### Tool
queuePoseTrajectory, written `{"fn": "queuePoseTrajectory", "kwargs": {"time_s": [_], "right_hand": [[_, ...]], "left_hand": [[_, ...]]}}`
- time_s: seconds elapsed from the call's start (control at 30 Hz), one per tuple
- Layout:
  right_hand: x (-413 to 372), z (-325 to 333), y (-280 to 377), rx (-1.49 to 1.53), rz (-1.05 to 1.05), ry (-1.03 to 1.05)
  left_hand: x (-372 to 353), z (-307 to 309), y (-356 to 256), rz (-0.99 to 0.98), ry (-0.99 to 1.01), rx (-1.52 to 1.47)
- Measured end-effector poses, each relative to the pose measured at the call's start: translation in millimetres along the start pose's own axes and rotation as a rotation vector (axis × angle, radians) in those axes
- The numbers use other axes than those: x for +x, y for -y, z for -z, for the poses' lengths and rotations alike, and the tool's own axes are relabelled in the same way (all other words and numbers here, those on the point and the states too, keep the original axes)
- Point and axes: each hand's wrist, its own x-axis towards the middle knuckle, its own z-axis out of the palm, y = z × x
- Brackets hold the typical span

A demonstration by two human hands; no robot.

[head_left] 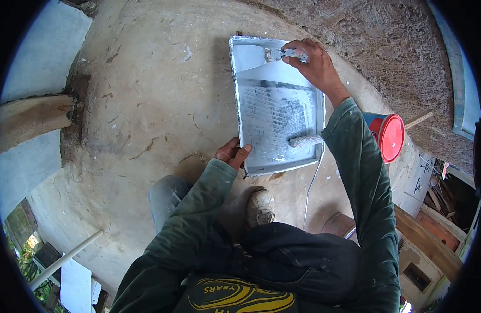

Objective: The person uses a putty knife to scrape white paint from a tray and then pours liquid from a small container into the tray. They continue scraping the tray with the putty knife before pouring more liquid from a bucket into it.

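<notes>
A paint tray (241, 117) with pale paint in its far end and a smeared ribbed slope lies on the floor. My left hand (234, 153) grips the tray's near left edge, thumb on top of the rim. At the far right end, my right hand (311, 58) is closed round the paint-covered handle of a roller. The white roller (249, 57) rests in the paint at the tray's far left corner. A smaller paint-coated stick or roller (305, 141) lies across the tray's right edge, partly behind my right sleeve.
Right of my right sleeve is a bucket with a red lid (392, 139), a wooden stick (419, 119) beside it. A rough wall (376, 47) rises at the upper right. My shoe (261, 207) is near the tray. A pale pole (68, 259) sits lower left.
</notes>
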Motion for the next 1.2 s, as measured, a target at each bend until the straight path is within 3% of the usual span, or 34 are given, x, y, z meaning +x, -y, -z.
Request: {"fn": "queuePoseTrajectory", "kwargs": {"time_s": [0.17, 0.37, 0.43, 0.53, 0.73, 0.87, 0.97, 1.2], "right_hand": [[-5.8, 18.0, -12.5, 0.007, 0.05, 0.013], [-19.6, 70.1, -32.1, -0.273, 0.105, 0.005], [-22.1, 82.0, -31.1, -0.497, -0.025, 0.106], [-23.4, 83.3, -33.3, -0.641, -0.052, 0.112], [-21.3, 67.5, -32.8, -0.772, -0.079, 0.134], [-17.0, 68.1, -51.0, -0.743, -0.099, 0.143], [-17.1, 70.1, -71.3, -0.484, -0.179, 0.195], [-21.7, 56.0, -95.8, -0.25, -0.181, 0.201]], "left_hand": [[-0.2, 0.0, 0.0, 0.001, 0.006, -0.006], [0.7, 0.5, 1.5, -0.013, 0.019, -0.028], [1.3, 0.2, 1.7, -0.016, 0.016, -0.022], [0.1, 0.0, 0.1, -0.01, 0.012, -0.016], [1.5, 0.1, 3.8, -0.023, -0.007, 0.003], [-0.2, 0.3, -2.3, 0.037, 0.006, 0.016], [2.6, 2.0, 6.7, 0.022, -0.004, 0.026], [0.5, -0.2, -0.5, 0.04, 0.011, -0.023]]}}
